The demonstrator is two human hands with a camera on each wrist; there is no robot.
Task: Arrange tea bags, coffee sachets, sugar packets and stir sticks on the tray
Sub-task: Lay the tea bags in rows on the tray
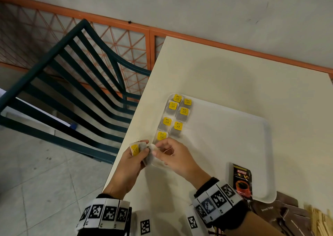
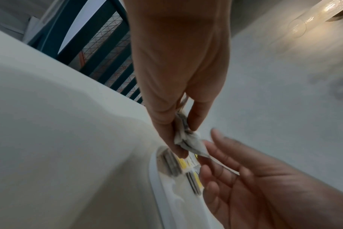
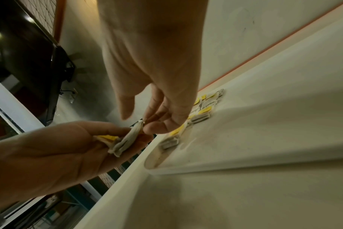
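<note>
A white tray (image 1: 243, 133) lies on the cream table. Several tea bags (image 1: 175, 115) with yellow tags sit in two rows along its left side. Just off the tray's near-left corner, my left hand (image 1: 142, 150) grips a small bunch of tea bags (image 1: 137, 150). My right hand (image 1: 156, 150) pinches the corner of one bag in that bunch, its string looped by the fingers. The left wrist view shows the left hand (image 2: 183, 139) holding the crumpled bags (image 2: 188, 137) above the tray rim (image 2: 155, 178). In the right wrist view the right hand (image 3: 147, 124) pinches the bunch (image 3: 125, 142).
A dark coffee sachet (image 1: 241, 180) lies on the tray's near edge. Brown sugar packets (image 1: 277, 210) and wooden stir sticks (image 1: 319, 221) lie on the table at the near right. A dark green slatted chair (image 1: 72, 84) stands left of the table (image 1: 225, 73).
</note>
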